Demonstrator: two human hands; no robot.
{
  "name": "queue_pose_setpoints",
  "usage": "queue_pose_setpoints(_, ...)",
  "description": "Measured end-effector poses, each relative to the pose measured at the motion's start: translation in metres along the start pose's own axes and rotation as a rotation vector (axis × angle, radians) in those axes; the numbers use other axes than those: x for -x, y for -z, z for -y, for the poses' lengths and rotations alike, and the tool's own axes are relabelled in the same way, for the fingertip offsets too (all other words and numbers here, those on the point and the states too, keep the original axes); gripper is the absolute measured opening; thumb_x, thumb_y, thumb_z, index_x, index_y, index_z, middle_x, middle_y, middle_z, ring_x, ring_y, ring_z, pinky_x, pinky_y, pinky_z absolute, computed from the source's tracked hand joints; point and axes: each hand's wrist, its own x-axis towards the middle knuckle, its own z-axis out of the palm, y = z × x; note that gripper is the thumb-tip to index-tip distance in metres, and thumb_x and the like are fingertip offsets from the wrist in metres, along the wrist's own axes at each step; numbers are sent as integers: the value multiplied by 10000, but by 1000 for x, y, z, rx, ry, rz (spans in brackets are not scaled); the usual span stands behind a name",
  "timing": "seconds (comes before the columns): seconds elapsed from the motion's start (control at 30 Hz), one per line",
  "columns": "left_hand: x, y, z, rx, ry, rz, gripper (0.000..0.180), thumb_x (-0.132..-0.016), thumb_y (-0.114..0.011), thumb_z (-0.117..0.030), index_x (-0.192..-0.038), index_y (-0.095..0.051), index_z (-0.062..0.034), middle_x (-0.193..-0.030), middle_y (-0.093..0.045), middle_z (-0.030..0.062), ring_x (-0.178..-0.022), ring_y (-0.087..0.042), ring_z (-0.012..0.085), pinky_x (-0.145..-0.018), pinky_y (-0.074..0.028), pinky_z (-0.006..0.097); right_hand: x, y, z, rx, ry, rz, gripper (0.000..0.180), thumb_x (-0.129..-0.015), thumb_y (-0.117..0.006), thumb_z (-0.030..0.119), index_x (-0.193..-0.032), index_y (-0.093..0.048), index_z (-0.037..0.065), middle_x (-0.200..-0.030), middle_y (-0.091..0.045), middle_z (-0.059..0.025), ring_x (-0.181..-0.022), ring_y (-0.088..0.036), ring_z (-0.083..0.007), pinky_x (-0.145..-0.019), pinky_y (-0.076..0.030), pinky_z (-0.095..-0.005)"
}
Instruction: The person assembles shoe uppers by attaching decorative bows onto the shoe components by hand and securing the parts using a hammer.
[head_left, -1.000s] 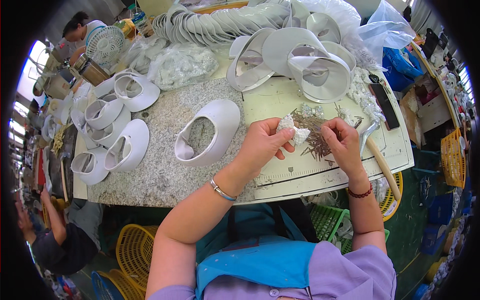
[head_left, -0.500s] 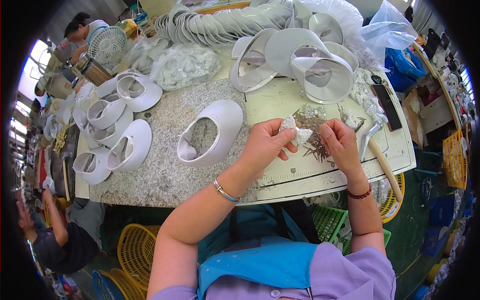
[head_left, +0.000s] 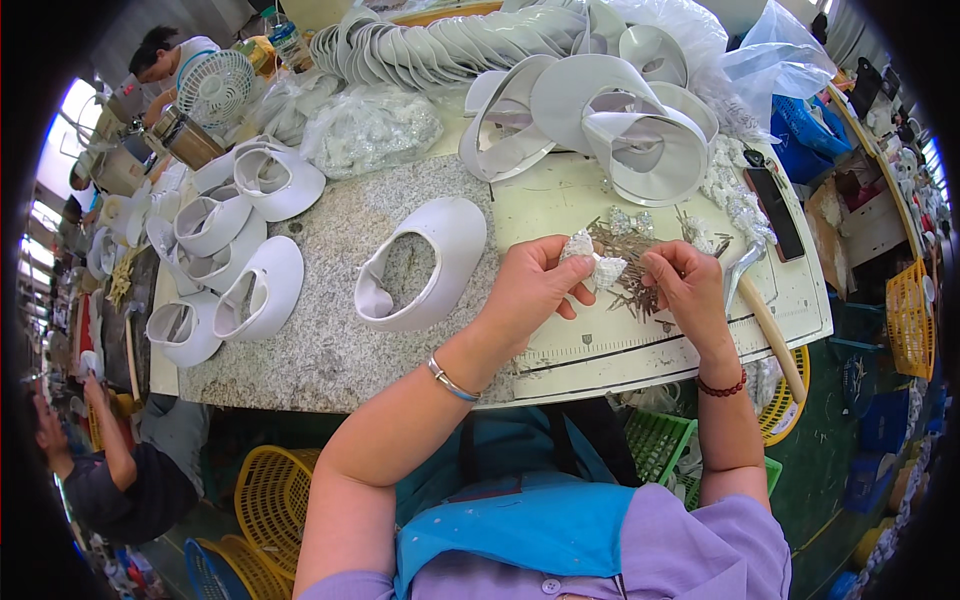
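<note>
Desk (head_left: 330, 190), far side: nested visor row (head_left: 430, 52)
Desk, left: visor cluster (head_left: 268, 305)
Desk, middle: single visor (head_left: 452, 250), left of left hand (head_left: 535, 285)
Desk, right: smartphone (head_left: 775, 215), beyond hand tool (head_left: 772, 335), right of right hand (head_left: 690, 290)
Floor (head_left: 800, 515), left: basket (head_left: 275, 500)

Worktable (head_left: 164, 375): top carries a grey-speckled panel (head_left: 300, 375) at left and a pale, ruled cutting mat (head_left: 560, 368) at right. On the panel, one white sun visor (head_left: 455, 245) lies apart; at the left end, a visor cluster (head_left: 285, 275) overlaps in part. Rear: a nested visor row (head_left: 430, 55) and a clear plastic bag (head_left: 370, 130) of glittery contents. On the mat: a loose visor pile (head_left: 575, 100) toward the back; a heap of slender brown pieces (head_left: 632, 287), material undetermined; a silver sequinned bow (head_left: 630, 222) at its far side. Right: a black smartphone (head_left: 775, 213); a wooden-handled hammer (head_left: 768, 330), handle overhanging the near edge.
</note>
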Motion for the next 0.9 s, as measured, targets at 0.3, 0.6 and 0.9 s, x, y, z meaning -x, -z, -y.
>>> queue_pose_setpoints(0.3,0,0,0,-6,-4,0,210,-906,-613,-183,-1028,-644,-15,-880,-663,36,-706,-632,101,-557,-483,220,0,3,0,-61,-18,-6,114,-914,-598,83,-974,-619,-11,-673,-610,-14,-532,-558,-51,-453,-420,-178)
queue_pose_setpoints(0.6,2,-2,-3,29,-19,-5,211,-925,-583,-166,-1048,-642,-4,-892,-670,52,-747,-652,118,-565,-518,236,18,-18,23,-364,83,136,152,-931,-557,54,-1075,-573,6,-739,-642,-26,-602,-590,-56,-511,-441,-175)
queue_pose_setpoints(0.9,3,-2,-4,134,3,46,201,-930,-573,-155,-1046,-640,-5,-888,-667,65,-768,-658,126,-578,-524,243,12,-25,13,-374,51,194,143,-943,-558,80,-1066,-576,8,-745,-637,-18,-607,-585,-58,-520,-444,-185)
